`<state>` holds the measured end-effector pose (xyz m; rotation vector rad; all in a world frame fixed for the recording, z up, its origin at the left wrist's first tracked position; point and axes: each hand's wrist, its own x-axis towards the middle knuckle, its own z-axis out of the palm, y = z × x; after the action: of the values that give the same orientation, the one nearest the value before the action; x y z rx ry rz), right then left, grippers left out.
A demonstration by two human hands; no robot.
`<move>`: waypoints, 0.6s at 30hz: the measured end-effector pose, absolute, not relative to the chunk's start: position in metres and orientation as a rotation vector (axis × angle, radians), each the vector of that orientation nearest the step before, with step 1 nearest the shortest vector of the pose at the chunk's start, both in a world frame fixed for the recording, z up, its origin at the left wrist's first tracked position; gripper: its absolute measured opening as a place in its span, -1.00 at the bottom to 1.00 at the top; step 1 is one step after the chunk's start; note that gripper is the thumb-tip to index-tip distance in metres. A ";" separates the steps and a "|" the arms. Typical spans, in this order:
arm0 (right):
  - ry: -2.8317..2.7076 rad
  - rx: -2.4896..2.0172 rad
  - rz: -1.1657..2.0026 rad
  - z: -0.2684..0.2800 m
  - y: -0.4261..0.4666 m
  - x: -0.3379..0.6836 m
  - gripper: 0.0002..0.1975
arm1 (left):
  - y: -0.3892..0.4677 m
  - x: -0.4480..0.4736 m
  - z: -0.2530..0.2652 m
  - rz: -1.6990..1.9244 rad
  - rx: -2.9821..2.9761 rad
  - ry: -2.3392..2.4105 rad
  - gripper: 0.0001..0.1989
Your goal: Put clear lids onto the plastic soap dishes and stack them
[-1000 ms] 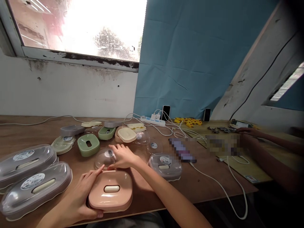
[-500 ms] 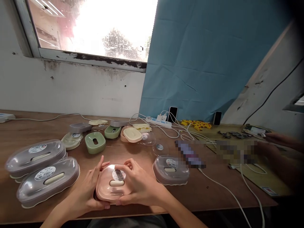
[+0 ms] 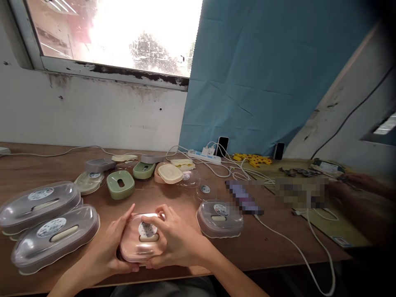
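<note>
A pink soap box [image 3: 133, 237] with a clear lid, a round printed sticker and a pale oval slot stands near the table's front edge. My left hand [image 3: 116, 243] wraps its left side, thumb low along the front. From the right, my right hand [image 3: 173, 237] grips the same box, with the index finger bent over the lid by the sticker and the thumb at the front edge. To the right sits a grey soap box [image 3: 206, 225] under a clear lid. Two long grey boxes, a nearer one [image 3: 29, 251] and a farther one [image 3: 18, 206], lie to the left.
Behind are green trays [image 3: 120, 187], cream inserts [image 3: 170, 173] and loose clear lids [image 3: 206, 196]. A power strip [image 3: 204, 156] with white cables stands by the wall. A blurred phone [image 3: 243, 197] lies right, its cable trailing forward. Another person's hands [image 3: 355, 185] work at far right.
The whole view has shifted slightly, so things appear a little farther left. Both hands keep their hold on the pink box; the other person's hands have moved a little.
</note>
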<state>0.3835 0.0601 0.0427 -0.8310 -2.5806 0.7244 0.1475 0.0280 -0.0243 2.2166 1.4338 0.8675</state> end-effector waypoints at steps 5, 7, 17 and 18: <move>-2.574 -0.813 0.752 0.041 0.062 0.386 -0.08 | 0.030 0.142 -0.030 0.901 2.225 1.372 -0.04; -2.552 -0.803 0.785 0.036 0.063 0.387 -0.08 | 0.032 0.140 -0.033 0.895 2.224 1.376 -0.15; -2.558 -0.826 0.548 0.024 0.054 0.392 -0.06 | 0.029 0.146 -0.018 0.854 2.335 1.360 -0.33; -2.570 -0.855 0.510 0.029 0.052 0.398 -0.06 | 0.028 0.148 -0.016 0.852 2.359 1.365 -0.36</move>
<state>0.3979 0.0520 0.0291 -0.8552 -2.5701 0.5098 0.1476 0.0279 -0.0160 2.3589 1.3653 0.8517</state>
